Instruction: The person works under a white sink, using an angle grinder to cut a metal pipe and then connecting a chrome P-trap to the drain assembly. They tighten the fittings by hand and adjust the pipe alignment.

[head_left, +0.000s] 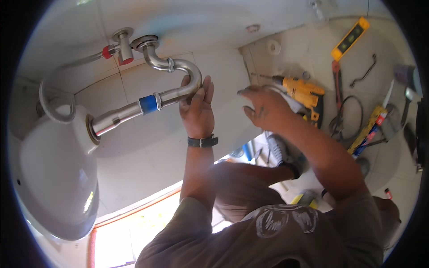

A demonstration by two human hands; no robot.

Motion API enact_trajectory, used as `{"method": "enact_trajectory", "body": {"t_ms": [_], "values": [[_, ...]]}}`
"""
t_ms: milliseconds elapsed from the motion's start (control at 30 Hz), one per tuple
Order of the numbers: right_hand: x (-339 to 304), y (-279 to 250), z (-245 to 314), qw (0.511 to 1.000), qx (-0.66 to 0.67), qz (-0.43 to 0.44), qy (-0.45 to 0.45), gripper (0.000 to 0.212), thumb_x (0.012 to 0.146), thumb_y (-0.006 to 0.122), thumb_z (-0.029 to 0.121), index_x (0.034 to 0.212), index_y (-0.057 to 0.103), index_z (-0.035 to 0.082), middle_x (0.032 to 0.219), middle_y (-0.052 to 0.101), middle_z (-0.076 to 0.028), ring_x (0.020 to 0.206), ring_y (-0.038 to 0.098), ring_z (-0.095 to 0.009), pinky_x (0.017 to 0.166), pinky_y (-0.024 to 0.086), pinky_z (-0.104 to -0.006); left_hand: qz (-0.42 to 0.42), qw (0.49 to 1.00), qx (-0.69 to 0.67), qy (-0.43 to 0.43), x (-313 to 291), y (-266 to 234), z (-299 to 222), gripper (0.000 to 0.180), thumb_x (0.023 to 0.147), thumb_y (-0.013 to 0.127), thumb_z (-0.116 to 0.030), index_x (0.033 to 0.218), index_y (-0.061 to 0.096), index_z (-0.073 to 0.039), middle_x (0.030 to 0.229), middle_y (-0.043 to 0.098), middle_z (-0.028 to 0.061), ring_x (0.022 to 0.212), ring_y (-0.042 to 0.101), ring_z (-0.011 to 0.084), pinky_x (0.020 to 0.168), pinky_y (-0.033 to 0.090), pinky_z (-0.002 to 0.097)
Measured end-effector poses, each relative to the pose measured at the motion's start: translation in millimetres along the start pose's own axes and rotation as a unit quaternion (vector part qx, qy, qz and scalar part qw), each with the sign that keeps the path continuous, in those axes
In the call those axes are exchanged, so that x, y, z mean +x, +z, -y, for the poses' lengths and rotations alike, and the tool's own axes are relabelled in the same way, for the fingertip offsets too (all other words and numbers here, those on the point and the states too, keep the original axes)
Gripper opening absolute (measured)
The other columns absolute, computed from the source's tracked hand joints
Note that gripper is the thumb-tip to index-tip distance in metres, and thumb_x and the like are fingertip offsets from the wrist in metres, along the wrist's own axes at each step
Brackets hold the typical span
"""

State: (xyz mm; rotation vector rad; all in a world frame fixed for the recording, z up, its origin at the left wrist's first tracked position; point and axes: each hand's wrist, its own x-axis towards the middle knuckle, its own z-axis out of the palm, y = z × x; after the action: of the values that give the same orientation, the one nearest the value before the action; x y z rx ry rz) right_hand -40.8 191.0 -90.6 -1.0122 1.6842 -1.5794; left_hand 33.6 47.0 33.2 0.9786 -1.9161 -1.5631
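A shiny metal P-trap drain pipe runs from a round wall flange through a U-bend to the white washbasin at the left. Blue tape wraps its straight length beside a slip nut. My left hand, with a dark strap on its wrist, cups the U-bend, thumb in front and fingers partly hidden behind the pipe. Apart from the pipe, to its right, is my right hand. Its thumb and fingers are spread, and nothing shows between them.
An angle valve with a flexible hose sits left of the flange. On the tiled floor at right lie a yellow power drill, a yellow spirit level, a red-handled tool and a sealant tube.
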Motion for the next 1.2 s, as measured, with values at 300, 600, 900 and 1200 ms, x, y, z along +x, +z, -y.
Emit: {"method": "enact_trajectory", "body": {"t_ms": [300,600,900,1200], "values": [[23.7,-5.2,49.1,0.999,0.04,-0.012,0.027,0.043,0.089,0.065,0.021,0.126,0.064,0.0,0.117,0.068,-0.023,0.107,0.067,-0.038,0.094,0.052,-0.0423,0.122,0.922,-0.346,-0.121,38.0,-41.0,22.1,0.044,0.104,0.043,-0.019,0.146,0.043,-0.003,0.141,0.054,0.0203,0.13,0.055,0.0382,0.114,0.043,0.0515],[69.6,-6.1,94.6,0.992,-0.031,-0.112,0.056,0.042,0.093,0.062,0.024,0.125,0.064,-0.003,0.113,0.07,-0.025,0.108,0.068,-0.036,0.093,0.052,-0.0393,0.097,0.937,-0.312,-0.124,56.2,-34.6,16.3,0.037,0.107,0.037,-0.022,0.139,0.049,-0.008,0.131,0.058,0.0113,0.117,0.058,0.0316,0.105,0.047,0.0529],[104.8,-25.9,153.1,0.982,0.054,-0.058,0.174,0.051,0.1,0.058,0.032,0.142,0.051,0.004,0.13,0.061,-0.01,0.122,0.056,-0.024,0.097,0.048,-0.0429,0.089,0.939,-0.304,-0.129,61.0,-33.7,-5.0,0.047,0.104,0.049,-0.027,0.149,0.045,-0.016,0.12,0.063,0.0071,0.103,0.06,0.02,0.089,0.051,0.039],[175.0,-12.8,150.8,0.985,0.114,-0.015,0.125,0.043,0.095,0.069,0.038,0.125,0.061,0.008,0.118,0.062,-0.007,0.111,0.055,-0.021,0.097,0.044,-0.0425,0.082,0.939,-0.331,-0.046,92.2,-14.6,21.1,0.053,0.102,0.06,-0.032,0.149,0.045,-0.012,0.123,0.065,0.0101,0.112,0.061,0.0188,0.091,0.05,0.0342]]}}
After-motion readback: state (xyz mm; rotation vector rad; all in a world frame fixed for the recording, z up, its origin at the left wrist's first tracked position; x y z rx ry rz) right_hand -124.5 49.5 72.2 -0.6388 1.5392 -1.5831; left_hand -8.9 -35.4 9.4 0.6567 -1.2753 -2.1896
